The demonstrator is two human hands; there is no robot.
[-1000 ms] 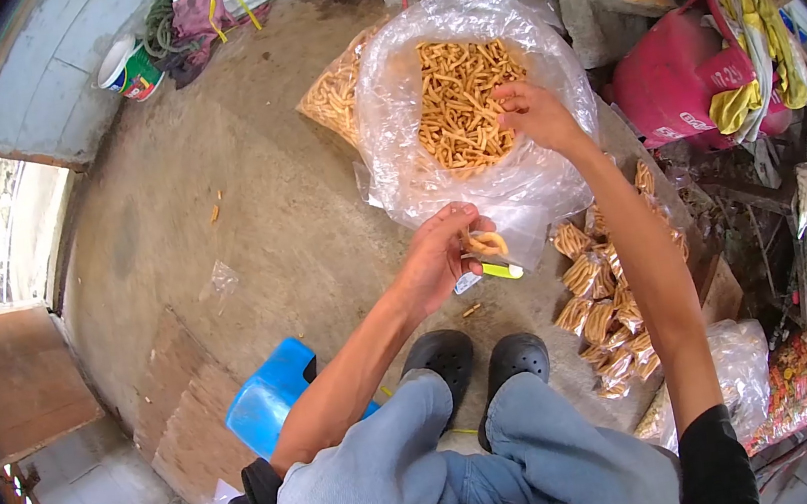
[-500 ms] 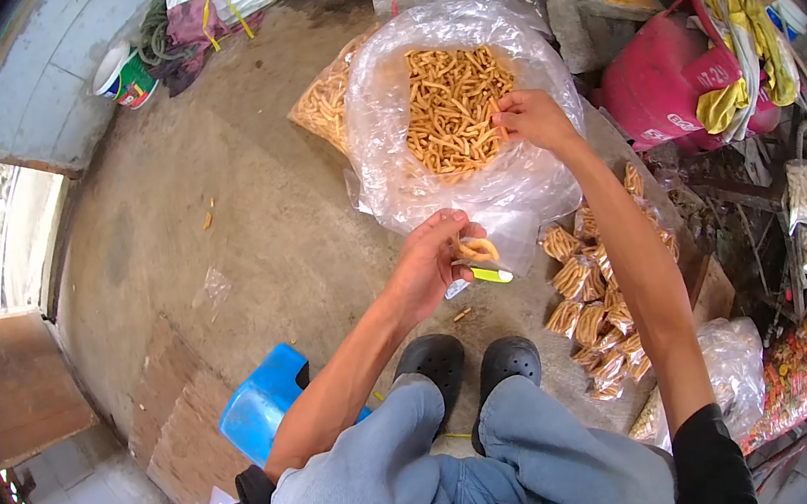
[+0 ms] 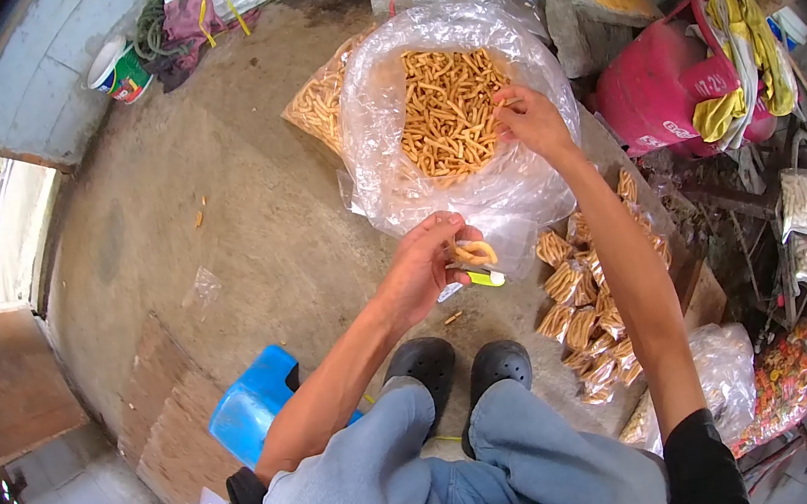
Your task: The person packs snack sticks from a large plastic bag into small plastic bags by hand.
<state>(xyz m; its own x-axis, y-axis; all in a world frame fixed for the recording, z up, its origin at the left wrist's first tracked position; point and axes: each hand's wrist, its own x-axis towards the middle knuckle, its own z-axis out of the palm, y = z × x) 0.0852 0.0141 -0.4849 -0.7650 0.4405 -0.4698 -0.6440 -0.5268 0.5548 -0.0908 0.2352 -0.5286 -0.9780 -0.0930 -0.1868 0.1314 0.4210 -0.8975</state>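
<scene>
Holds small clear plastic packet (image 3: 473, 253) in left fingers (image 3: 442, 221) near large clear plastic bag (image 3: 374, 94), likely limiting reach, and pinches thin brown stick (image 3: 504, 103) in right fingers (image 3: 513, 93).

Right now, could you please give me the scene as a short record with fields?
left hand: holding snack sticks in a small clear wrapper, a lime-green item beside its fingers, hand
right hand: fingertips at the snack pile, grip unclear, hand
bulk container: large clear plastic bag, open at the top
packed portions: small filled bags, heaped beneath the right forearm's side
left side: blue plastic item on the floor
right side: pink cylinder, yellow cloth draped over it
</scene>
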